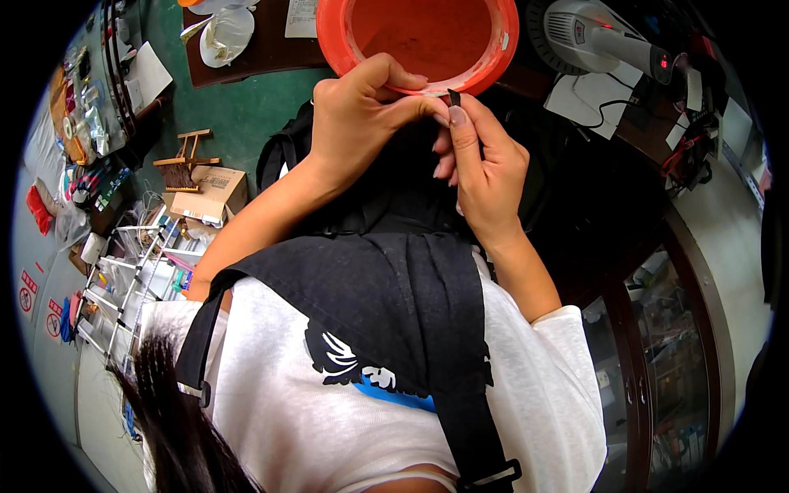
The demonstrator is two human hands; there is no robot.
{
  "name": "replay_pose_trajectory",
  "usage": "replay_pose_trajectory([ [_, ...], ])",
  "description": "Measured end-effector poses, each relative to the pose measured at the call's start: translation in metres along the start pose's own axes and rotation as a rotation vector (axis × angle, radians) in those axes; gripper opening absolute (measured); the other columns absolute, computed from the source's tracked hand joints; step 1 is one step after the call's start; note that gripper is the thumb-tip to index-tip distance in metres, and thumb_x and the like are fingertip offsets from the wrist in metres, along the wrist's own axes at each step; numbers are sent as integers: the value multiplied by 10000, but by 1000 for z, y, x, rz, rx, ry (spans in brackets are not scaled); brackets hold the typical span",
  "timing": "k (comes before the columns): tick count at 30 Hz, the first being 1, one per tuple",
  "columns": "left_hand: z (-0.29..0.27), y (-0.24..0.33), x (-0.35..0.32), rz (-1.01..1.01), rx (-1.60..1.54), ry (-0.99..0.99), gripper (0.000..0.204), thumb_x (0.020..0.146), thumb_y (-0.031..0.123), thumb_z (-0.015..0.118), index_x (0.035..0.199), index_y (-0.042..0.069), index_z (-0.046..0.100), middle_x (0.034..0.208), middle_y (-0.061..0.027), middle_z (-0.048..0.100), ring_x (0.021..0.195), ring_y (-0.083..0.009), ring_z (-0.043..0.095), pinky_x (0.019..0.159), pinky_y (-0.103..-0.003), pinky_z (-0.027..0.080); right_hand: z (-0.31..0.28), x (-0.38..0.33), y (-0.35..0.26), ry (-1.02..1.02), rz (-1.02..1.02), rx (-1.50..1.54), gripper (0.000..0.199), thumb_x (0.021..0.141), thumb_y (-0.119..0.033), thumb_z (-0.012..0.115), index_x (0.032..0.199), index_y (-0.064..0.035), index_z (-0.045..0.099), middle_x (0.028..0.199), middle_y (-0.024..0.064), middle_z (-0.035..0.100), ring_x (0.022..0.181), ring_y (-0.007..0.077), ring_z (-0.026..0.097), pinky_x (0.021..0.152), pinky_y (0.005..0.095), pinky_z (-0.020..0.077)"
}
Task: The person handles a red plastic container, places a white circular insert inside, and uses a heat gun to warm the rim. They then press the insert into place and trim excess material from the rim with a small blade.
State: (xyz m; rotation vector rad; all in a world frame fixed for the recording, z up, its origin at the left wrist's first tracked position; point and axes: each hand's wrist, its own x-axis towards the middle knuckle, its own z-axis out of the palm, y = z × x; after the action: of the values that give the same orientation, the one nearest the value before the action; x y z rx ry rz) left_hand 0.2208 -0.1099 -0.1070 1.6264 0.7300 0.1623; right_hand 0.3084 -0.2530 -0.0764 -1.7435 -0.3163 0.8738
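Observation:
In front of me, at the top of the head view, is a round red plastic basin [335, 34] with a wide, worn rim. My left hand [353, 123] is closed at its near edge, with the forefinger curled over the rim and the thumb stretched toward my other hand. What lies between that finger and thumb I cannot make out. Pinched between the thumb and forefinger of my right hand [489, 168] is a small black strip [454, 98]. Both hands' fingertips nearly meet just below the basin. A black apron [370, 279] covers my chest and lap.
At the back right stands a white handheld scanner [604, 41] among cables. A brown table [255, 70] holds white plates or wrappers at the back left. On the left are a cardboard box [215, 193], a small wooden stool [193, 156] and a white rack [136, 271]. A glass-doored cabinet [633, 386] is at right.

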Motion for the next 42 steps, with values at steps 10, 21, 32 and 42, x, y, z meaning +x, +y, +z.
replay_pose_trajectory([
  [10,0,2,1,-27,-24,-3,157,884,-1,779,955,-75,660,921,-136,770,850,-146,748,734,-252,619,-12,9,-6,-102,-36,-99,164,1032,-96,598,1116,-1,703,703,54,649,489,86,579,457,233,437],
  [21,-4,5,0,-74,-87,-48,168,889,-14,765,1003,-68,654,919,-115,768,855,-129,740,744,-239,604,-18,15,-3,-220,-74,-81,162,1033,-101,592,1106,-8,703,719,58,651,515,92,588,476,241,449],
  [32,-5,2,-5,54,33,-60,320,837,41,835,1049,-59,617,974,-138,774,906,-154,753,794,-246,589,-3,0,-3,-24,-15,-35,220,1060,-125,564,1194,8,678,763,52,672,560,71,602,494,226,480],
  [42,1,6,-1,48,64,9,263,831,39,839,963,-55,632,923,-130,783,881,-136,751,773,-237,591,-1,1,1,29,-63,-76,268,1069,-161,561,1239,9,678,727,34,662,526,51,574,455,191,420],
])
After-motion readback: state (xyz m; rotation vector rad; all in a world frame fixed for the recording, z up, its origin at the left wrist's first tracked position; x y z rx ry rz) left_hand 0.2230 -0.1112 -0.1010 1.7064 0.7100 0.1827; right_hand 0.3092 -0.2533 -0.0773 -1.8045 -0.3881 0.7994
